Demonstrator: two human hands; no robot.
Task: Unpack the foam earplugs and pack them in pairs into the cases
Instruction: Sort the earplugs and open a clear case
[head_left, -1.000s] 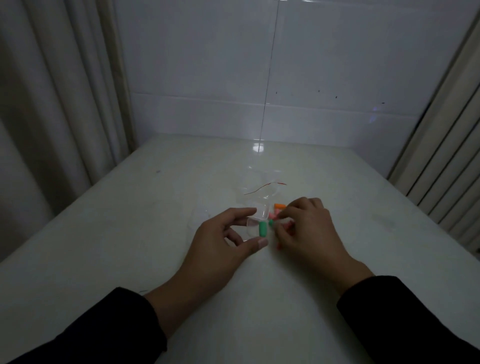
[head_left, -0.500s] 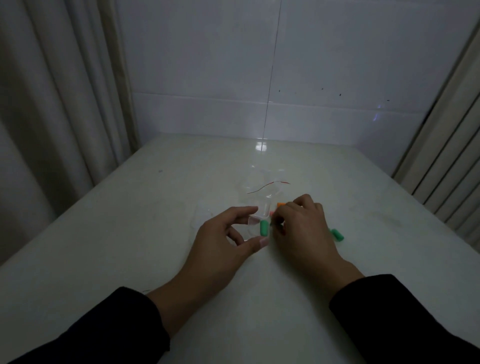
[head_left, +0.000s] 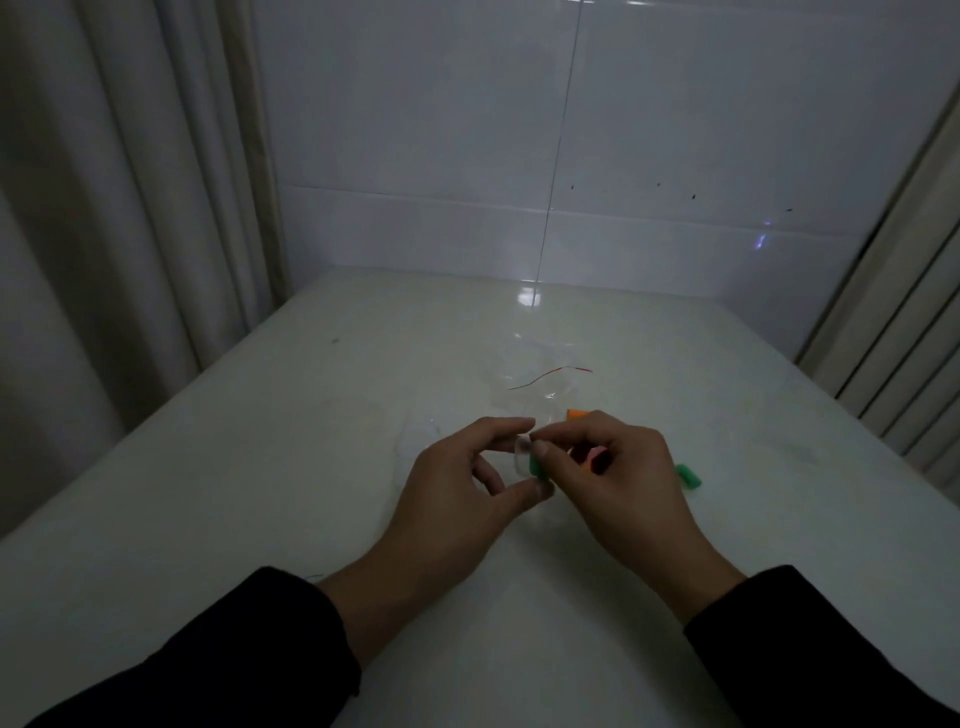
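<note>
Two hands meet over a pale table (head_left: 260, 519). The left hand (head_left: 457, 493) pinches a small clear case (head_left: 521, 452) between thumb and forefinger, a green earplug (head_left: 535, 466) inside it, while the right hand (head_left: 618, 478) pinches the case's top edge, a pink earplug (head_left: 594, 456) beneath its fingers. An orange earplug (head_left: 576, 414) lies just beyond the right hand, another green one (head_left: 688, 475) just to its right, and a crumpled clear bag (head_left: 535, 374) farther beyond.
</note>
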